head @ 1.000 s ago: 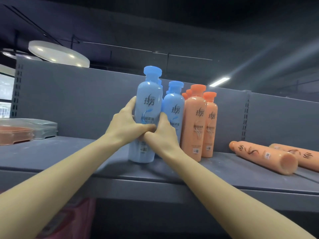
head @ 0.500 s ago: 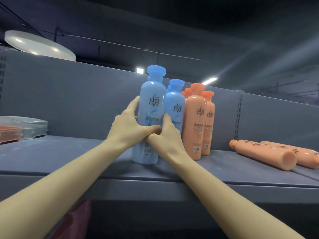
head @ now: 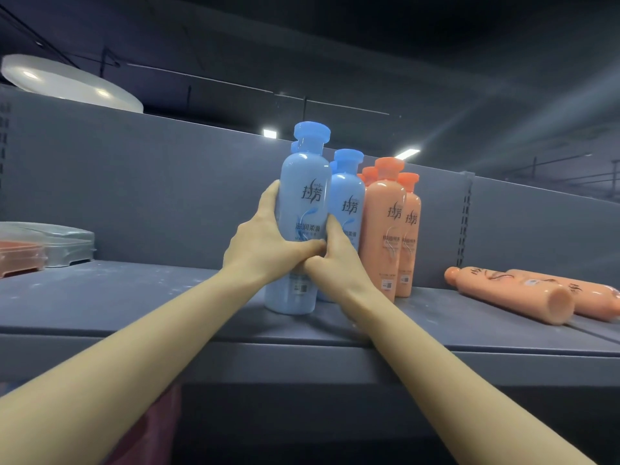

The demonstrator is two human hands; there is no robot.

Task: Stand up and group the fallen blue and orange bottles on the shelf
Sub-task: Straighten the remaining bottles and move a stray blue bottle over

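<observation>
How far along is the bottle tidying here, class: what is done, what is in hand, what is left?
Done: blue bottles and orange bottles stand grouped on the shelf. In hand: the left hand and right hand grip the front blue bottle, upright beside the group. Left: two fallen orange bottles lie at the right.

Rear orange bottle (head: 600, 302) cropped at right edge
</observation>
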